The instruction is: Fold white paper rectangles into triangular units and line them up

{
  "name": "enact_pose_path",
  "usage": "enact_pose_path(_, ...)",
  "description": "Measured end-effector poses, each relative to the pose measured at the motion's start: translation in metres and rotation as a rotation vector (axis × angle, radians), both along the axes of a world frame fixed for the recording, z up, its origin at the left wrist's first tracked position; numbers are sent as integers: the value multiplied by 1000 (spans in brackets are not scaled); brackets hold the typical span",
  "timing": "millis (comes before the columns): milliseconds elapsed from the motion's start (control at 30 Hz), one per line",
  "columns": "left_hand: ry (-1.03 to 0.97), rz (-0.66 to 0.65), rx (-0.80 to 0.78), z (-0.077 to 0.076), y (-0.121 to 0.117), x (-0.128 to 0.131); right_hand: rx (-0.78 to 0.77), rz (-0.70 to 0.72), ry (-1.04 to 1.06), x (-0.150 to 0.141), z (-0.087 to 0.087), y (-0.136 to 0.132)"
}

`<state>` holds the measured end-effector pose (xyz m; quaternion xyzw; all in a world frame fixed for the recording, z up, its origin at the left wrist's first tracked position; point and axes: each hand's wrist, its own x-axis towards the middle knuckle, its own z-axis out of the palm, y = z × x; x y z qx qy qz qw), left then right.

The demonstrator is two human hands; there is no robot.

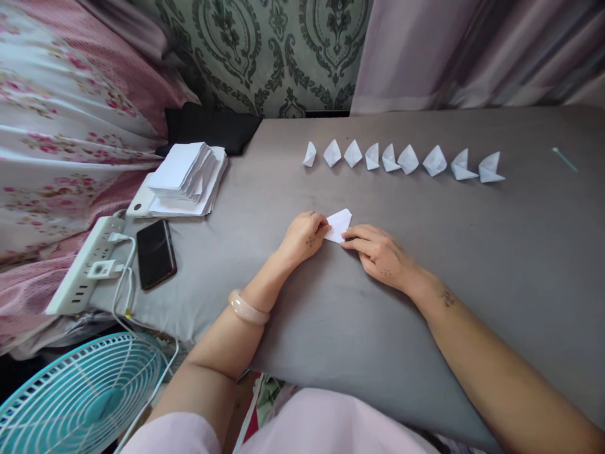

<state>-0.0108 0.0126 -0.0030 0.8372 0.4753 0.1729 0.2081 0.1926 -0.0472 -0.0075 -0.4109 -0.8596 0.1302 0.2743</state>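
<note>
A small folded piece of white paper (339,225) lies on the grey cloth between my two hands. My left hand (306,238) grips its left corner, fingers curled in and pressed together. At the paper's lower right edge, the fingertips of my right hand (378,253) touch it, with the fingers stretched out and nearly flat. Beyond my hands, several folded paper shapes (435,161) stand in a row, pointed at the top. The underside of the paper and the left fingertips are partly hidden.
Stacked white paper (182,180) sits at the left, near a black phone (155,254) and a white power strip (85,268) with cables. A blue fan (89,397) stands below the table's left edge. A cotton swab (564,159) lies far right.
</note>
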Motion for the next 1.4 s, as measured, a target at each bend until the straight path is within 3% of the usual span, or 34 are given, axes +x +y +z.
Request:
enact_pose_path(367, 79, 15, 45, -3, 0, 2, -12, -7, 35, 0, -1, 2)
enact_pose_path(633, 96, -17, 35, -1, 1, 0, -194, -103, 89, 2, 1, 1)
enact_pose_path(933, 70, -13, 35, -2, 2, 0, -73, -1, 3, 3, -4, 2)
enact_pose_path(1400, 102, 20, 87, -6, -1, 3, -15, -7, -138, -6, 0, 4)
